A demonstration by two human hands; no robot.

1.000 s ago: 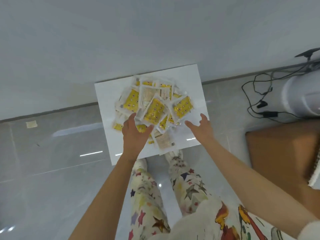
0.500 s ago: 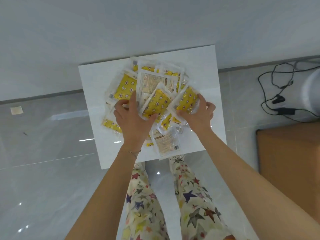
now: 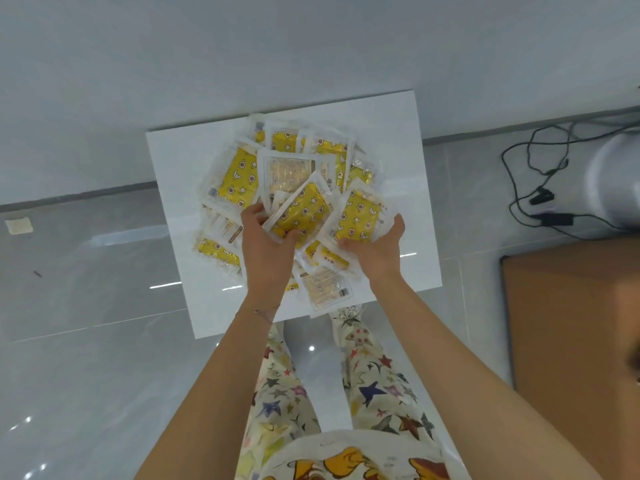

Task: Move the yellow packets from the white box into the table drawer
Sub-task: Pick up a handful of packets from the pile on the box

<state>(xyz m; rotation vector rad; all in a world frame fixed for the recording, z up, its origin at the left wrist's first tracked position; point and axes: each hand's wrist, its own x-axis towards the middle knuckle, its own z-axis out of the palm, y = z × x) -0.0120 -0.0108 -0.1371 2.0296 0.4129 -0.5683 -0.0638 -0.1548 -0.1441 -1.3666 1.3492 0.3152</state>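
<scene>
Head view: a white box (image 3: 394, 140) lies flat on the glossy grey tiled floor (image 3: 86, 306), its far edge near the pale wall (image 3: 311, 46), and a loose heap of yellow packets (image 3: 242, 178) in clear wrappers covers its middle. Some show a yellow face with a star and moon print, others a pale back. The left hand (image 3: 266, 247) reaches over the near side of the heap, its fingers (image 3: 252, 213) curled round the near edge of a tilted yellow packet (image 3: 301, 216), thumb on top. Just to its right, the right hand (image 3: 375, 252) grasps another yellow packet (image 3: 360, 220), with the fingers (image 3: 398, 225) cupped beneath its right side and the thumb pressing its near edge. Both held packets touch the heap, and whether they are lifted clear of it I cannot tell. One pale packet (image 3: 325, 289) juts over the near edge of the box. A thin bracelet (image 3: 259, 310) circles the left wrist. Below the arms are star-print trousers (image 3: 374, 389). On the right, a brown surface (image 3: 571, 323) lies near, with a tangled black cable (image 3: 519, 188) and a rounded white object (image 3: 616, 181) farther back. Far left on the floor is a small pale scrap (image 3: 19, 226).
</scene>
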